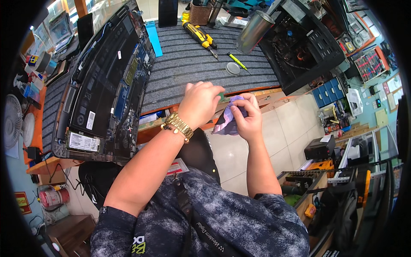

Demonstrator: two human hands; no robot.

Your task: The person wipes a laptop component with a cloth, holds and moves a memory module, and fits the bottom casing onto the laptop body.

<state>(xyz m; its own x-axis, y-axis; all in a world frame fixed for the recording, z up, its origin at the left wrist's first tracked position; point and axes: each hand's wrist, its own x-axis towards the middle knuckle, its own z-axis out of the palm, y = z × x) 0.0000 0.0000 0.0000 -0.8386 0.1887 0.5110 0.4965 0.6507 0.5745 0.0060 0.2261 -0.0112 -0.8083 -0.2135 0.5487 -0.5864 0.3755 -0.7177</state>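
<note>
My left hand [199, 103], with a gold watch at its wrist, is closed over the front edge of the bench. From its fingertips sticks out a small green piece [221, 96], mostly hidden, so its kind does not show. Just to the right, my right hand [249, 115] pinches a crumpled purple and dark cloth [226, 122] that hangs below the fingers. The cloth's upper edge is close beside the green piece; whether they touch I cannot tell. At left lies a laptop [102, 77] with its inside bared, showing a black battery and circuit boards.
On the grey striped mat [171, 73] lie a yellow-black power screwdriver [198, 35], a thin green screwdriver [237, 61], a round clear dish [232, 68] and a blue strip [153, 38]. A silver cylinder [254, 32] stands beside an open black computer case [299, 43].
</note>
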